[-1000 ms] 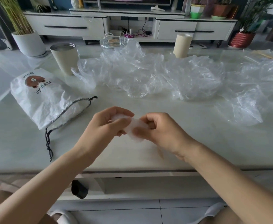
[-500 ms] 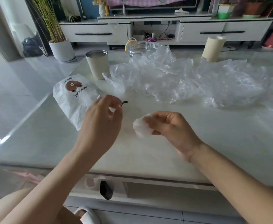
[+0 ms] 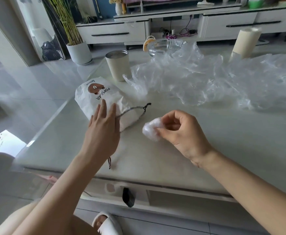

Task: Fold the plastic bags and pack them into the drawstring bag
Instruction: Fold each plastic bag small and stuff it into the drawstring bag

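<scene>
Left hand (image 3: 103, 128): fingers straight and slightly spread, holding nothing. It lies over the near end of the drawstring bag; whether the fingertips touch the fabric cannot be told.
Right hand (image 3: 181, 133): fingers curled, thumb and fingertips pinching the folded bag. It is held over the table, to the right of the drawstring bag.
Folded bag (image 3: 150, 133): a small whitish wad of crumpled plastic that sticks out from the left side of the right hand's fingers, apart from the drawstring bag.
Drawstring bag (image 3: 101, 97): white, printed with a brown bear and the words "brown" and "POPULAR". It lies flat near the table's left edge, its near end partly hidden by the left hand.
Cord (image 3: 133, 108): grey, looping out from under the left hand to a dark knot on the right. Another dark end shows beside the left wrist.
Loose bags (image 3: 206, 78): a crumpled heap of clear plastic across the far right of the table, its left tip near the drawstring bag.
Cup (image 3: 117, 65): beige, upright, just behind the drawstring bag and beside the heap.
Roll (image 3: 244, 43): cream, upright, behind the heap.
Bowl (image 3: 164, 47): clear glass, behind the heap, between cup and roll.
Table (image 3: 172, 163): pale, glossy top.
Plant pot (image 3: 79, 51): white, on the floor beyond the table's left corner.
Cabinet (image 3: 111, 33): white, low, along the far wall.
Slipper (image 3: 108, 224): white, on the floor below the table's near edge.
</scene>
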Tool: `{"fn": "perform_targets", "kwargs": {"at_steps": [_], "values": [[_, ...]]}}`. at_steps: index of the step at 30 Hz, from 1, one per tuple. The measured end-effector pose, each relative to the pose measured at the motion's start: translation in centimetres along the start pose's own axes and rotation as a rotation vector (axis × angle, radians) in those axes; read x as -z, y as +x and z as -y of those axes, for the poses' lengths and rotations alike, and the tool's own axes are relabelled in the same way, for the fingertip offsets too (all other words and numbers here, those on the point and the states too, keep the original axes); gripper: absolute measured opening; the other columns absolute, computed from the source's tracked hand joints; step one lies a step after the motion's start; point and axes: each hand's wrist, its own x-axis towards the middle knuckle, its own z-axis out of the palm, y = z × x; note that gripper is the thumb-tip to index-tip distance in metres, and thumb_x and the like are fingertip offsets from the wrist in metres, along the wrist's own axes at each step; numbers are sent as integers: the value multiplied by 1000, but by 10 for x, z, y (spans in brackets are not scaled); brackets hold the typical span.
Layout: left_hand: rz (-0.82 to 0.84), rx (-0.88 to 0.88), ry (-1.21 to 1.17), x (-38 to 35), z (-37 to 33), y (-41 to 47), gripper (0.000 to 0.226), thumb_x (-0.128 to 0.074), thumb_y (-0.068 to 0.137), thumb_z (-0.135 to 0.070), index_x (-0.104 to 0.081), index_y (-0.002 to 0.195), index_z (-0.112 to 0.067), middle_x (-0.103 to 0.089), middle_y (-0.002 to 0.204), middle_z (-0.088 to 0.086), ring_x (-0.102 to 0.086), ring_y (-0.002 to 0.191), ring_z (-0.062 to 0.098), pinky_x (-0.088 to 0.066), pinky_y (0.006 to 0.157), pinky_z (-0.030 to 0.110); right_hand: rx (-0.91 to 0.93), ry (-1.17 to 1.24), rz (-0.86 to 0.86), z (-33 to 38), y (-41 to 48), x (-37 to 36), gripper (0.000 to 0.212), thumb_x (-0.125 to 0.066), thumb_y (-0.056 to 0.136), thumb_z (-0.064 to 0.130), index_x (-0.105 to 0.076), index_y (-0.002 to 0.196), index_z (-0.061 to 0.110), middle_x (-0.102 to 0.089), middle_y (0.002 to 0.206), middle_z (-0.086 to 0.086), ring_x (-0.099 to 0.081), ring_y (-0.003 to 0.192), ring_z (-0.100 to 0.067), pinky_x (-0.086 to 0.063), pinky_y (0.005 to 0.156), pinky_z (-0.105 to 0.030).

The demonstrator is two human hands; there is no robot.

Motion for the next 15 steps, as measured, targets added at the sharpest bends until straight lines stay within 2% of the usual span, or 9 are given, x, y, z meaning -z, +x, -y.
{"fn": "perform_targets", "kwargs": {"at_steps": [2, 4, 7, 9, 11, 12, 14, 15], "values": [[-39, -79, -93, 3, -10, -6, 52, -28, 98, -32, -33, 144, -10, -17, 155, 14, -15, 144, 28, -17, 114, 33, 114, -16, -9, 1, -1, -3, 34, -80, 69, 5, -52, 81, 20, -61, 79, 3, -61, 75, -10, -51, 73, -21], [-24, -140, -198, 7, -24, -18, 56, -25, 93, -37, -33, 145, -17, -19, 155, 6, -16, 144, 18, -14, 111, 20, 218, -58, 3, 2, -4, -7, 31, -78, 73, 8, -53, 87, 21, -61, 78, 5, -60, 73, -5, -50, 71, -16], [20, -197, -328, 9, -44, -34, 50, -27, 98, -39, -27, 146, -24, -16, 154, -8, -10, 141, -1, -7, 107, 4, 543, -420, -135, -3, -6, -8, 22, -77, 74, 12, -59, 88, 11, -60, 79, 6, -54, 76, -9, -43, 73, -23], [50, -243, -338, 7, -50, -40, 51, -25, 97, -42, -19, 145, -28, -13, 154, -12, -6, 140, -6, -7, 112, 10, 693, -626, -317, -10, -4, -6, 28, -76, 75, 20, -54, 88, 8, -57, 83, -2, -48, 78, -17, -34, 74, -27], [95, -276, -305, 3, -52, -45, 50, -22, 94, -42, -12, 142, -31, -12, 155, -11, -4, 142, -3, -10, 118, 25, 725, -661, -459, -11, 1, -1, 39, -72, 77, 30, -45, 96, 9, -47, 97, -9, -43, 88, -21, -30, 79, -28], [108, -292, -272, -1, -53, -48, 50, -20, 95, -41, -12, 142, -30, -12, 155, -9, -4, 143, 0, -13, 119, 33, 708, -681, -486, -12, 4, 2, 44, -73, 73, 26, -42, 100, 10, -43, 103, -9, -42, 93, -22, -29, 81, -28], [74, -375, -166, -8, -56, -54, 53, -20, 96, -36, -22, 146, -20, -17, 155, -2, -7, 144, 10, -16, 118, 42, 594, -734, -402, -15, 10, 6, 53, -75, 65, 9, -41, 106, 10, -45, 107, -10, -45, 95, -25, -30, 79, -28], [50, -438, -125, -13, -57, -56, 53, -23, 96, -31, -30, 145, -13, -22, 154, 3, -12, 144, 15, -16, 117, 44, 463, -715, -305, -17, 12, 7, 48, -72, 69, 7, -43, 107, 10, -51, 105, -10, -49, 93, -25, -32, 77, -28]]}}
